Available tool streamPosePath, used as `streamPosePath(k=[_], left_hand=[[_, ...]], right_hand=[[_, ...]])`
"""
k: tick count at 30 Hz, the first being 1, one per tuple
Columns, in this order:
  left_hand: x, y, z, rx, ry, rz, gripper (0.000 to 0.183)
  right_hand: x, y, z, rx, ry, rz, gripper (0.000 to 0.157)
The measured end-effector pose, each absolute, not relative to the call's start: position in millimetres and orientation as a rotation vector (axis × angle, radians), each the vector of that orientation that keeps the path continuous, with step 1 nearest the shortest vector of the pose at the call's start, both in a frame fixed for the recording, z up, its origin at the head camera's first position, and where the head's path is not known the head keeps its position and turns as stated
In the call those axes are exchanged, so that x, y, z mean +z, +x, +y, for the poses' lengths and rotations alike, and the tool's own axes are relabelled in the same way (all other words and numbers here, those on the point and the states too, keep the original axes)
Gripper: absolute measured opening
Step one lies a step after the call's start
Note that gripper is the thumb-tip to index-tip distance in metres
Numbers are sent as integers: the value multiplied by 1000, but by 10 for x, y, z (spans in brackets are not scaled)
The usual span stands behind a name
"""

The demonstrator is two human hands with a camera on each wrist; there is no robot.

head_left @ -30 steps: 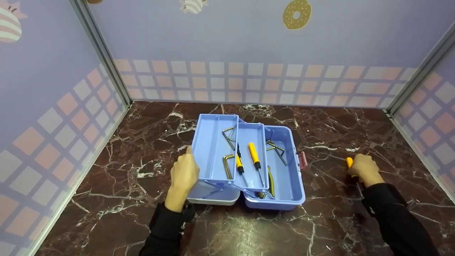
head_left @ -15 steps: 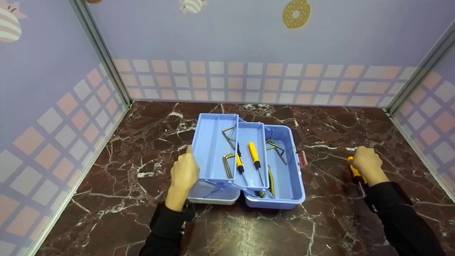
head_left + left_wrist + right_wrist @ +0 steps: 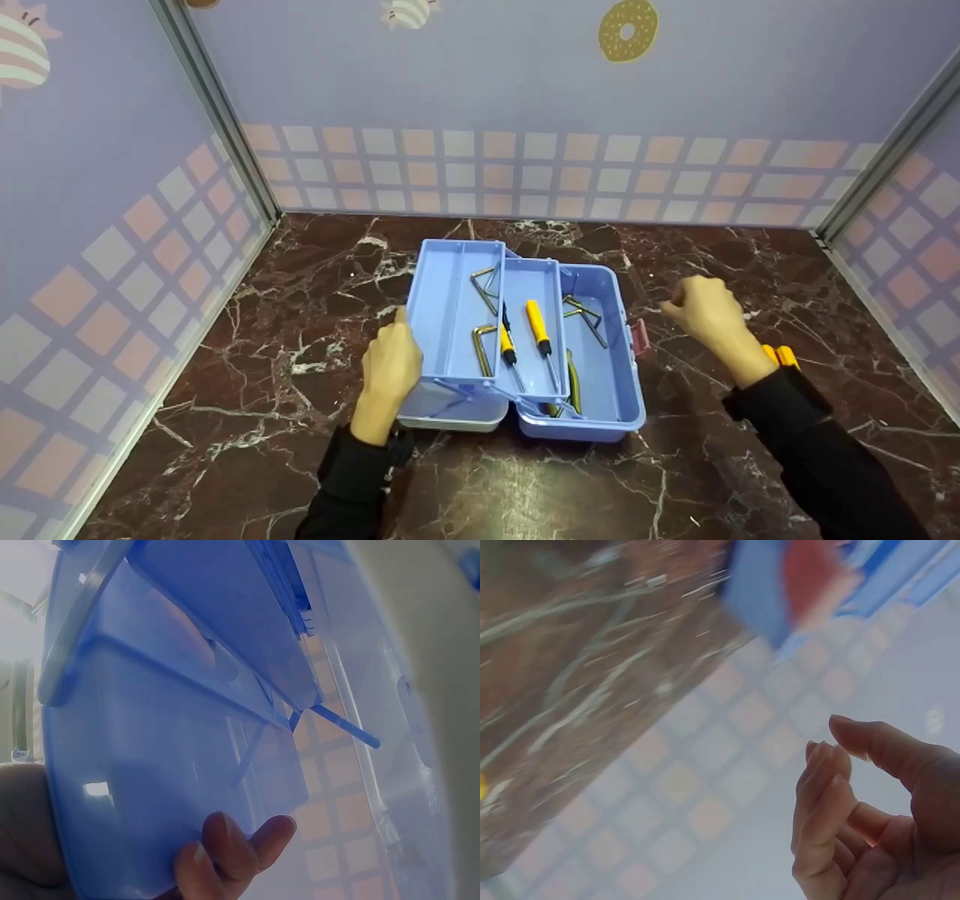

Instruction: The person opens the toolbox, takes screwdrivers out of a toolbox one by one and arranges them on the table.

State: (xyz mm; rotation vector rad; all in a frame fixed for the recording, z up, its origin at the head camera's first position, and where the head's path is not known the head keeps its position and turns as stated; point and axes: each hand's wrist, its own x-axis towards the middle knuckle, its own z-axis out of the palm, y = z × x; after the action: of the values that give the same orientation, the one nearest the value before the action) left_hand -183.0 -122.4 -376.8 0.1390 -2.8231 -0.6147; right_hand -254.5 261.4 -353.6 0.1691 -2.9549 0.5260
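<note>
A blue toolbox [image 3: 592,431] stands unfolded on the dark marbled table. My left hand [image 3: 391,358] grips the outer side of its top tray [image 3: 433,300]; in the left wrist view, the fingers [image 3: 229,847] curl under that tray. To the right of the box, my right hand [image 3: 709,311] is in the air near the pink latch [image 3: 639,337]. It holds nothing, its thumb and fingers loosely bent in the right wrist view. Two yellow handles [image 3: 785,356] show beside the right sleeve, which hides the rest of them.
Hex keys [image 3: 482,352] lie in the top tray. The middle tray [image 3: 525,281] holds two yellow-and-black screwdrivers [image 3: 538,322]. More hex keys [image 3: 585,311] and pliers [image 3: 574,382] lie in the base. Patterned panels [image 3: 480,75] enclose the table at the back and sides.
My right hand has let go of the yellow-handled tool at the right and moved left and up, toward the toolbox. The left hand keeps its grip on the tray.
</note>
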Motion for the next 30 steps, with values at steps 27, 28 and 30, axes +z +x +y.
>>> streamPosePath(k=[27, 28, 30], left_hand=[[-3761, -1838, -1224, -637, 172, -2853, 42], [-3760, -1838, -1223, -638, 173, -2851, 42], [-3759, -1835, -1224, -640, 175, -2845, 41]], right_hand=[[-3588, -2550, 1027, 524, 563, -2955, 25], [-3605, -2549, 1005, 514, 566, -2955, 28], [-3630, -2546, 972, 494, 568, -2959, 33]])
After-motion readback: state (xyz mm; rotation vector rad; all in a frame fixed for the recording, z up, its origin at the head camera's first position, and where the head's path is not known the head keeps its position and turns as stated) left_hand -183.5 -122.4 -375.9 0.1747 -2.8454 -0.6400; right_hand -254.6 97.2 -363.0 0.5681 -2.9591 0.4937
